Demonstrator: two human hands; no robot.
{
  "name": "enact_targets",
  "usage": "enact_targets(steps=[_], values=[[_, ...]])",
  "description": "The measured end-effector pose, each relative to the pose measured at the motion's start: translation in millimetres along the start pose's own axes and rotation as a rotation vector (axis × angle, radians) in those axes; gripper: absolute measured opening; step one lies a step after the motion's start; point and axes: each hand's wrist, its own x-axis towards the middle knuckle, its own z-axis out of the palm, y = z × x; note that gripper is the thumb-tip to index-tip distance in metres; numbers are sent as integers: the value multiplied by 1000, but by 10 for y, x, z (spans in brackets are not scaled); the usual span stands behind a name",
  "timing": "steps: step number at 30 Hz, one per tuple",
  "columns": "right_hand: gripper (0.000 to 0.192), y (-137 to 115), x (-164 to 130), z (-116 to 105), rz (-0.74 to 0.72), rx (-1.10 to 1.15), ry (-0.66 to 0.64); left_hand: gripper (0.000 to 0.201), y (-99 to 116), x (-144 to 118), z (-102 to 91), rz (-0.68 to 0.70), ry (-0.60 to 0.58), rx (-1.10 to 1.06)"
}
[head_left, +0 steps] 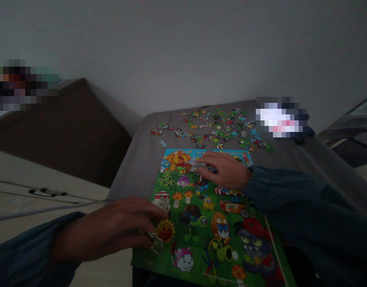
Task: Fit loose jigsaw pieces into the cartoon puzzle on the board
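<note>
The puzzle board [213, 223] is pressed flat by the open left hand [111, 229] at lower left and open right hand [223, 169] at centre; loose pieces [219, 127] lie beyond, nearer the right.

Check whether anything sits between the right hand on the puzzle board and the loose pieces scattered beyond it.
Nothing visible does: past the right hand, the puzzle board ends and bare grey tabletop runs to the loose pieces.
</note>
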Motion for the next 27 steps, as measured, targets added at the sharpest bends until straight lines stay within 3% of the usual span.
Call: enact_targets(steps=[9, 18, 22, 27], values=[[35, 11, 0, 3, -30, -13, -2, 3, 1, 564, 11, 65, -181, 99], [35, 2, 2, -7, -44, 5, 7, 18, -33, 667, 77, -23, -222, 90], [29, 25, -22, -11, -156, 25, -26, 19, 1, 381, 137, -71, -42, 164], [25, -167, -76, -87, -428, 75, -220, 29, 108, -267, 661, -83, 290, 445]])
